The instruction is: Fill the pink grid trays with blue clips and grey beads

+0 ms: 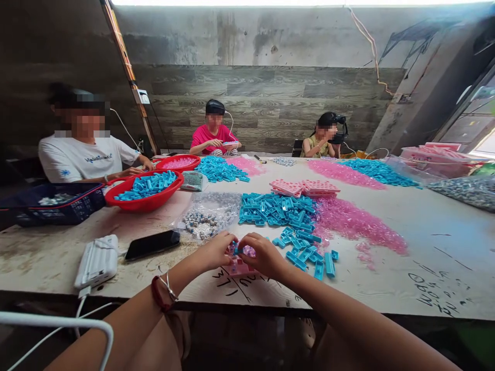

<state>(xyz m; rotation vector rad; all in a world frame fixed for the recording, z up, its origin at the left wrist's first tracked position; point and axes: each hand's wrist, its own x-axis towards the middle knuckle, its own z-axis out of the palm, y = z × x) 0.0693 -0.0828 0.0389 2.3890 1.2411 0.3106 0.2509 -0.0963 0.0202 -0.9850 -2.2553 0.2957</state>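
My left hand (218,251) and my right hand (266,253) meet near the table's front edge, fingers bent and close together. Between their fingertips is a small blue plastic piece (235,249), partly covered by the fingers. Beneath them lies a pink plastic tray (240,268) with small compartments; clear pink bits show beside the right fingers. Loose blue troughs (305,252) lie just right of my right hand, in front of a larger heap of blue troughs (276,210). Next to that heap spreads a pile of clear pink pieces (359,224).
A bag of beads (204,219), a black phone (152,246) and a white power bank (96,262) lie to the left. Farther back are a red basin (116,198) of blue pieces and stacked pink trays (305,187). Several people sit around the table.
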